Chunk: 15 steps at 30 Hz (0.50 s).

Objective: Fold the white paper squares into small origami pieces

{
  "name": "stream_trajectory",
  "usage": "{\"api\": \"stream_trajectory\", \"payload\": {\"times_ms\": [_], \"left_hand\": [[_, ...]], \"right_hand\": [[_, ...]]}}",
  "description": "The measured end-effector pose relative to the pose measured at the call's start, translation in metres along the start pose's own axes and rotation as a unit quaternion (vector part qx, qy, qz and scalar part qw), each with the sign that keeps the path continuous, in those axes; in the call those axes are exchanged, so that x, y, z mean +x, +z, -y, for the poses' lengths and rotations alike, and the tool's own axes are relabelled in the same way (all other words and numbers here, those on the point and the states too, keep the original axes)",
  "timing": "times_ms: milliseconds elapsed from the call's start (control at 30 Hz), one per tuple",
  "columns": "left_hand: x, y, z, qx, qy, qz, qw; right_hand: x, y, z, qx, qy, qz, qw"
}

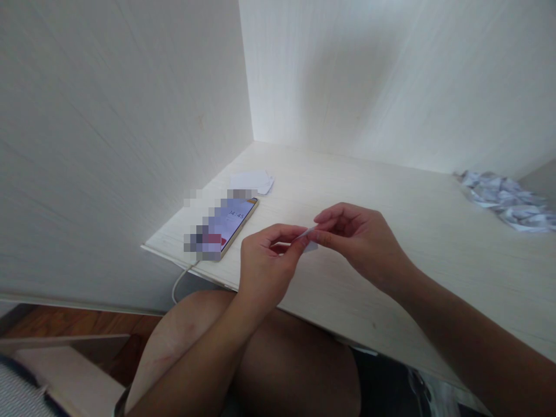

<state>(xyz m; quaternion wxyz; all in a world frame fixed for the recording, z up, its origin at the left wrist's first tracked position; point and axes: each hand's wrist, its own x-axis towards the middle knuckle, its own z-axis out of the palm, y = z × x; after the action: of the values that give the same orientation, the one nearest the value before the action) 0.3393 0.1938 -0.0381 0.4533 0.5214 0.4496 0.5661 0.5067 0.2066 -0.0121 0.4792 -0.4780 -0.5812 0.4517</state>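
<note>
A small piece of white paper point(311, 247) is pinched between my two hands above the pale desk. My left hand point(271, 258) holds its left side between thumb and fingers. From the right, my right hand point(354, 234) grips the upper edge with thumb and forefinger, the fingertips of both hands nearly touching. Most of the paper is hidden behind my fingers, so I cannot tell how it is folded.
Left of my hands a phone point(230, 226) lies on the desk point(391, 324), a white cable point(176, 286) running off the edge. White paper sheets point(252, 180) lie behind it. A heap of folded paper strips point(510, 200) sits at the far right. Panels rise behind and at left.
</note>
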Motion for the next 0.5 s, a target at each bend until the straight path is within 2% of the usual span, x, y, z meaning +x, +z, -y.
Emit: {"api": "stream_trajectory", "payload": {"times_ms": [100, 300, 500], "left_hand": [[0.0004, -0.0003, -0.0013, 0.001, 0.006, -0.004, 1.000], [0.0021, -0.0006, -0.0033, -0.016, 0.006, -0.030, 0.999], [0.0020, -0.0023, -0.0054, -0.052, -0.012, 0.008, 0.999]], "right_hand": [[-0.0014, 0.0011, 0.0008, 0.001, -0.008, 0.001, 1.000], [-0.0059, 0.0043, 0.0046, -0.060, -0.096, -0.043, 0.993], [-0.0039, 0.0041, 0.0054, -0.010, -0.081, -0.026, 0.996]]}}
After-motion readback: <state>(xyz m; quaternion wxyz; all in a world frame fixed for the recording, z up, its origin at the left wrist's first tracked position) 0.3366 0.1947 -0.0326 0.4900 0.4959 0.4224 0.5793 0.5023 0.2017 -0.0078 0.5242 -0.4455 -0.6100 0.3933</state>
